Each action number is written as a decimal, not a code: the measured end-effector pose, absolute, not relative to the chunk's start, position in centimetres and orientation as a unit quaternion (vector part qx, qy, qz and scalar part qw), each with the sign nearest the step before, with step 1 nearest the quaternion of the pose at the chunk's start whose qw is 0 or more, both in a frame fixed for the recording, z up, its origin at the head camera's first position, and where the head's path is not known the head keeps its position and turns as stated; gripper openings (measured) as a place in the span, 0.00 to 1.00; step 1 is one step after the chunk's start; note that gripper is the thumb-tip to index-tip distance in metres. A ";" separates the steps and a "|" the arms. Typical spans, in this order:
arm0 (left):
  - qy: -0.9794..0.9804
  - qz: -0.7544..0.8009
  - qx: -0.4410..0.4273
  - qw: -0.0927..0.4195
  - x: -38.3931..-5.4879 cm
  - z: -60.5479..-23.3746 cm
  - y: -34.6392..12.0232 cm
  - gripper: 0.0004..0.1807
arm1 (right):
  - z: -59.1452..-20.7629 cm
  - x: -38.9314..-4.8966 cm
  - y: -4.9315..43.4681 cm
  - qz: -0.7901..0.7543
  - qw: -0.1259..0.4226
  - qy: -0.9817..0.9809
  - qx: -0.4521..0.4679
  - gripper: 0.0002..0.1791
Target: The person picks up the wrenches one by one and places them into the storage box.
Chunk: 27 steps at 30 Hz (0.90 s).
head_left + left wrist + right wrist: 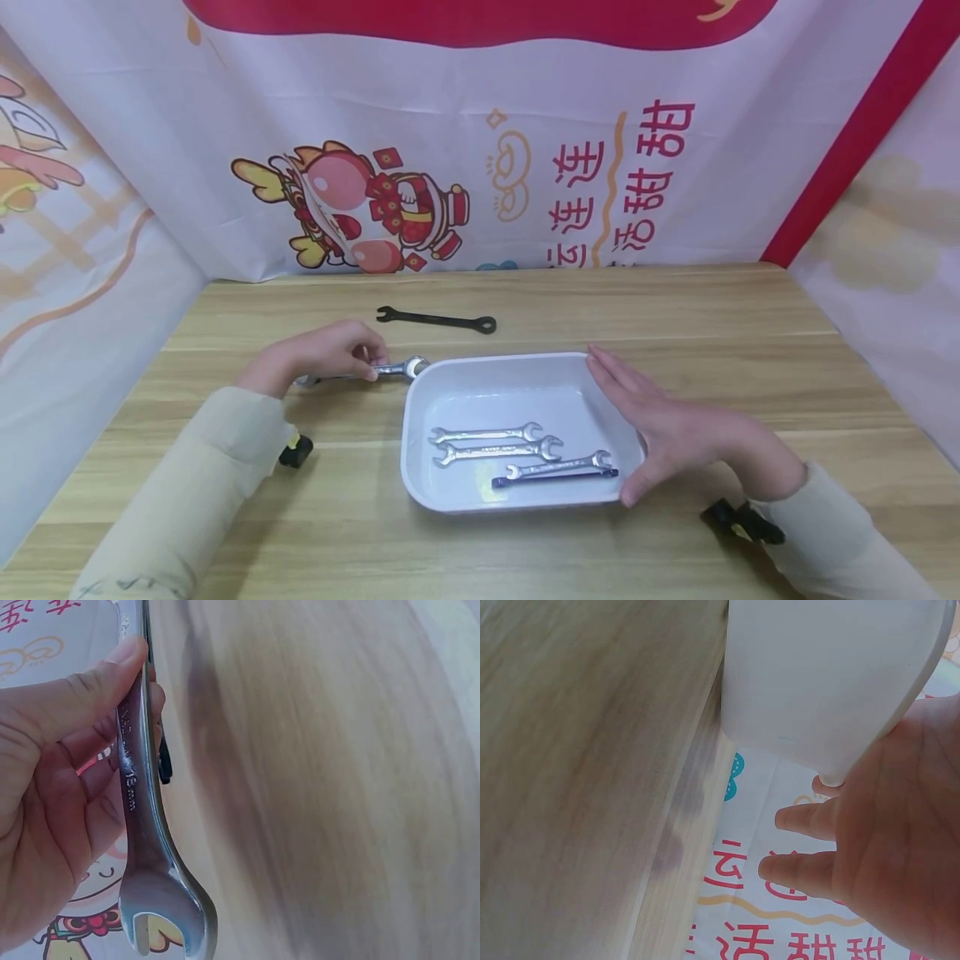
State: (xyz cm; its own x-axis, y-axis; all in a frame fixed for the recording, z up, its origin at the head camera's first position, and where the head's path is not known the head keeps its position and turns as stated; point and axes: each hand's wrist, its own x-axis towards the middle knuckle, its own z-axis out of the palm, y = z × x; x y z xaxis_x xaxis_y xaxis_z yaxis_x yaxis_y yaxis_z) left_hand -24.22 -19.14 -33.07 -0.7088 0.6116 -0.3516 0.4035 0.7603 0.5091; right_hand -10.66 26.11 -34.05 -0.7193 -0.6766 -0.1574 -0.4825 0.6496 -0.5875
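My left hand pinches a silver wrench between thumb and fingers, left of the white tray. One end of it reaches the tray's left rim. In the left wrist view the same wrench shows an open jaw at its lower end. At the tray's right end, my right hand is spread with straight fingers, touching the rim. In the right wrist view the palm lies against the tray wall. Inside the tray lie silver wrenches, one resting along a thin dark blue bar.
A black wrench lies on the wooden table behind the tray. Printed cloth hangs behind the table and along both sides. Dark straps sit at both wrists.
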 end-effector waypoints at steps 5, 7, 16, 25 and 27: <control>0.904 0.202 0.280 0.252 -23.9 -32.5 -19.5 0.04 | -34.1 -10.6 26.1 -0.265 0.185 0.889 -0.324 0.80; 0.904 0.204 0.279 0.251 -23.8 -32.1 -19.5 0.04 | -34.1 -10.6 26.1 -0.267 0.187 0.889 -0.321 0.81; 0.910 0.199 0.273 0.242 -23.1 -30.5 -19.8 0.04 | -34.0 -10.7 26.0 -0.268 0.192 0.890 -0.316 0.81; 0.909 0.193 0.288 0.232 -22.0 -29.0 -19.9 0.04 | -34.0 -10.7 26.0 -0.275 0.191 0.887 -0.318 0.80; 0.909 0.192 0.292 0.227 -21.7 -28.6 -19.8 0.04 | -34.0 -10.7 26.0 -0.274 0.190 0.887 -0.318 0.80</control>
State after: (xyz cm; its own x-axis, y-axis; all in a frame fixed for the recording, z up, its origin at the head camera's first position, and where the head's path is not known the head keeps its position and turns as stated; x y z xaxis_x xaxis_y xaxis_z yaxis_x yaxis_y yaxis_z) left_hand -21.73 -19.79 -28.58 -0.7260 0.6186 -0.3006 0.4445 0.7555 0.4812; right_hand -10.72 26.01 -33.97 -0.7259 -0.6684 -0.1624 -0.4600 0.6472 -0.6079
